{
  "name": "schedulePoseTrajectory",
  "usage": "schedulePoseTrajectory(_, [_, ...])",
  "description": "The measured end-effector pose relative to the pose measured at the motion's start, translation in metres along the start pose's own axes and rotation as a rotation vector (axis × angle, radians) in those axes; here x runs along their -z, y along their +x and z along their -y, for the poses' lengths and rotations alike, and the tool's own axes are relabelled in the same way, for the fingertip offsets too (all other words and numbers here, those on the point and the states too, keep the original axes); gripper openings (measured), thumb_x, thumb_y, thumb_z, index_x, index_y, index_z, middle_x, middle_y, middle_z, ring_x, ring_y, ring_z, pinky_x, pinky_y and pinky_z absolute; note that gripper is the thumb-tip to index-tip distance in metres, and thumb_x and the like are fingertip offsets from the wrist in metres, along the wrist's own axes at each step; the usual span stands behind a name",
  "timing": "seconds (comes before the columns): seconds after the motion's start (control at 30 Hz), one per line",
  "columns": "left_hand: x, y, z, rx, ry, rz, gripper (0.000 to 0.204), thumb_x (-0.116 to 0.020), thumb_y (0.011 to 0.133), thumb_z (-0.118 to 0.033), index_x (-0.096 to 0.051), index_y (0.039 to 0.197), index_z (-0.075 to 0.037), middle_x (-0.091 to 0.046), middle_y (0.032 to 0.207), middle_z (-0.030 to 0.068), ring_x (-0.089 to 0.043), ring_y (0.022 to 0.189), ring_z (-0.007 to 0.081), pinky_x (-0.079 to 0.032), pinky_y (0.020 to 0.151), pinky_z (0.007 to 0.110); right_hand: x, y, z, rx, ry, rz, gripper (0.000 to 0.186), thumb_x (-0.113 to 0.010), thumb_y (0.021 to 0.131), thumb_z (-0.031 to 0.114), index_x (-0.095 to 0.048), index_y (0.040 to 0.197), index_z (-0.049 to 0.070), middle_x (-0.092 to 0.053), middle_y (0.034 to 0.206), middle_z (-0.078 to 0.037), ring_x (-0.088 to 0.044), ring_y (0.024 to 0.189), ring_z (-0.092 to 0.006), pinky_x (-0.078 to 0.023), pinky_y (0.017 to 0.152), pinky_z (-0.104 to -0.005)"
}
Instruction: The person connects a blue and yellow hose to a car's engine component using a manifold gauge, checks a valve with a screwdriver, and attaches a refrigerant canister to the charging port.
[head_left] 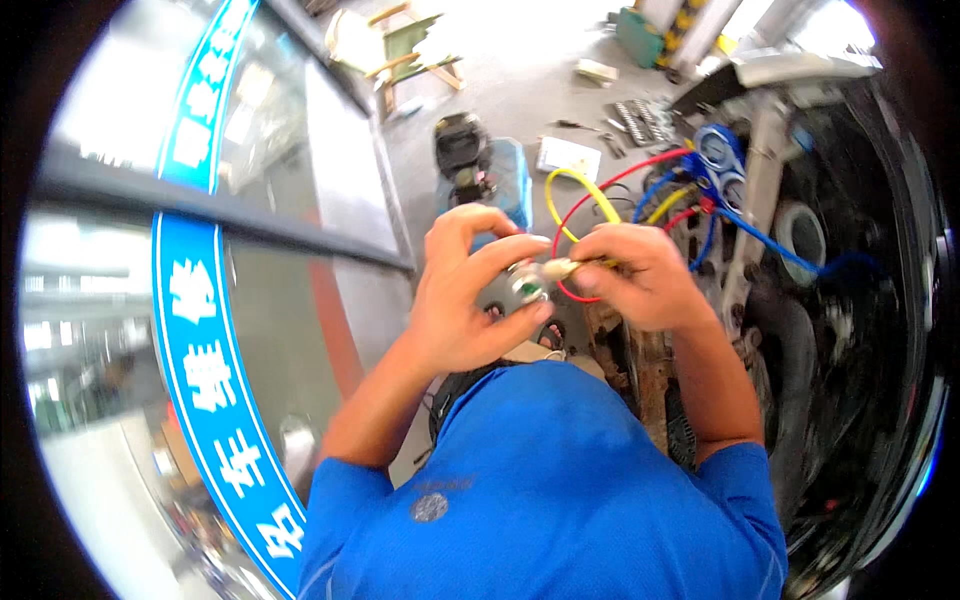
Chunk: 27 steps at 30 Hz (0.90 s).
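Between thumb and fingers, my left hand (455, 285) holds a small shiny silver fitting (528, 284) with a green spot on it; its exact kind is blurred. Opposite it, my right hand (640, 272) pinches a pale brass-coloured hose end (560, 268), which meets or nearly touches the silver fitting. A yellow hose (562, 182) loops just beyond my right hand; whether it joins the hose end is hidden by my fingers. Red hose (580, 205) and blue hose (655, 190) run to a blue gauge manifold (718, 165) with round dials, at the right.
An open vehicle engine bay (800, 330) fills the right side. To the left stands a glass door (290, 150) with a blue sign strip. Ahead on the floor are a blue bin (512, 180) beside a dark machine, a white box (568, 158), a socket set (643, 122) and a chair (405, 45).
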<state>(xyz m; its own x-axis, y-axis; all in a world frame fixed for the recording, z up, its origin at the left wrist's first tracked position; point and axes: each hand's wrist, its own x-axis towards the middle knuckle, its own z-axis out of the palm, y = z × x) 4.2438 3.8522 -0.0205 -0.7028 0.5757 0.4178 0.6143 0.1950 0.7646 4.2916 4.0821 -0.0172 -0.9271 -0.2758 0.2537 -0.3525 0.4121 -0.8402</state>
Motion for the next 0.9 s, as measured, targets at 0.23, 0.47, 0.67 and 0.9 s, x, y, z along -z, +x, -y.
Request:
schedulePoseTrajectory(0.23, [-0.028, 0.02, 0.011, -0.119, -0.121, 0.457, 0.039, -0.076, 0.074, -0.009, -0.065, 0.111, -0.004, -0.058, 0.077, 0.0037, -0.057, 0.075, 0.0195, -0.044, 0.072, 0.032, -0.027, -0.056, 0.015, -0.1, -0.186, -0.513, 0.036, -0.068, 0.08, 0.009, -0.059, 0.113, 0.003, -0.057, 0.116, -0.015, -0.055, 0.109, -0.0297, -0.044, 0.094, -0.0362])
schedulePoseTrajectory(0.47, [-0.083, -0.011, 0.05, 0.353, -0.435, 0.935, 0.036, -0.074, 0.079, -0.003, -0.061, 0.113, -0.003, -0.057, 0.094, 0.0013, -0.054, 0.085, 0.0081, -0.046, 0.073, 0.022, -0.063, -0.178, 0.162, 0.063, -0.418, -1.376, 0.034, -0.059, 0.079, -0.001, -0.056, 0.113, -0.002, -0.057, 0.11, -0.015, -0.053, 0.106, -0.0244, -0.043, 0.09, -0.0349])
schedulePoseTrajectory(0.67, [-0.108, -0.058, 0.014, 0.2, -0.212, 1.419, 0.036, -0.074, 0.082, -0.012, -0.059, 0.113, -0.004, -0.057, 0.087, 0.0005, -0.051, 0.072, 0.0055, -0.044, 0.064, 0.023, -0.164, -0.235, 0.219, 0.025, -0.726, -1.571, 0.029, -0.059, 0.082, 0.001, -0.057, 0.111, 0.0, -0.058, 0.105, -0.012, -0.054, 0.099, -0.0217, -0.043, 0.084, -0.0335])
schedulePoseTrajectory(0.9, [-0.161, -0.104, -0.056, 0.135, -0.061, 1.551, 0.034, -0.075, 0.081, -0.015, -0.06, 0.109, -0.004, -0.062, 0.089, 0.003, -0.056, 0.076, 0.0092, -0.047, 0.069, 0.025, -0.191, -0.313, 0.269, 0.015, -0.823, -1.632, 0.023, -0.059, 0.085, 0.003, -0.058, 0.108, 0.002, -0.059, 0.098, -0.01, -0.055, 0.09, -0.0186, -0.044, 0.076, -0.0318])
